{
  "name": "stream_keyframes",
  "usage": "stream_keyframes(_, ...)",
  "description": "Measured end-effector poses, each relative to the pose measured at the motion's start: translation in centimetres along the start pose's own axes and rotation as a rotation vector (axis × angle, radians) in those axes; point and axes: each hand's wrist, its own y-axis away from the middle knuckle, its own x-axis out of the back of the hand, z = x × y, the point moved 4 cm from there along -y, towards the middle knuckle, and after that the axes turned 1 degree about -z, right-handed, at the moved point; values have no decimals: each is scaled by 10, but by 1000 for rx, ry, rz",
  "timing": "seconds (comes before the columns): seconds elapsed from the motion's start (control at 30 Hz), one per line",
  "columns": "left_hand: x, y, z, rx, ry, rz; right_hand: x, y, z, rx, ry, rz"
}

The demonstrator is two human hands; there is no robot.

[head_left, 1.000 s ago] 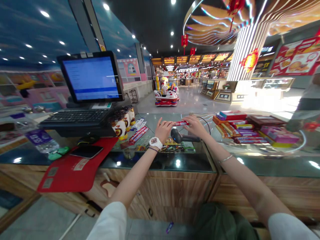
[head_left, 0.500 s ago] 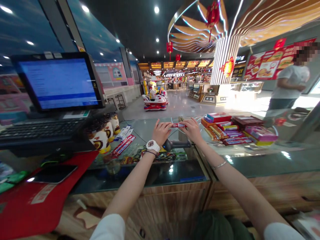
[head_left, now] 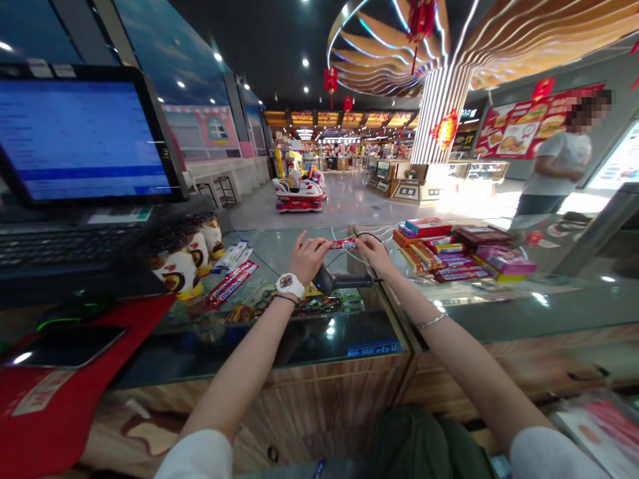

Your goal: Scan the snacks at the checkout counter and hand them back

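Note:
Both hands hold a small red candy stick pack by its ends, just above the glass counter. My left hand, with a white watch on the wrist, pinches the left end. My right hand, a thin bracelet on its wrist, pinches the right end. A black handheld barcode scanner lies on the glass right beneath the hands. To the right sits a stack of boxed snacks.
A till screen and keyboard stand at the left, with cups, long red candy packs, a phone and a red mat. A person in a white shirt stands beyond the counter at right.
My head has moved closer and turned right, so the screen slid left. Both hands kept hold of the red pack and lifted it slightly off the glass.

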Motion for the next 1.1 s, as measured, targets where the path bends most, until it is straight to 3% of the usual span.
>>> stream_keyframes(0.37,-5,-4,-3,-70,0,58,-1,-1,-1,-13,-2,107)
stream_keyframes(0.5,-7,-1,-10,-86,-9,93,-2,-2,1,-17,-43,67)
stream_keyframes(0.63,-5,4,-26,-21,-12,102,11,-2,-2,8,15,-6)
stream_keyframes(0.77,-8,7,-40,51,-3,69,12,4,-11,87,122,-219)
stream_keyframes(0.93,-18,12,-49,104,-1,10,-14,23,-9,187,410,-549)
stream_keyframes(1.1,-23,15,-53,127,3,-15,-37,41,5,162,619,-769)
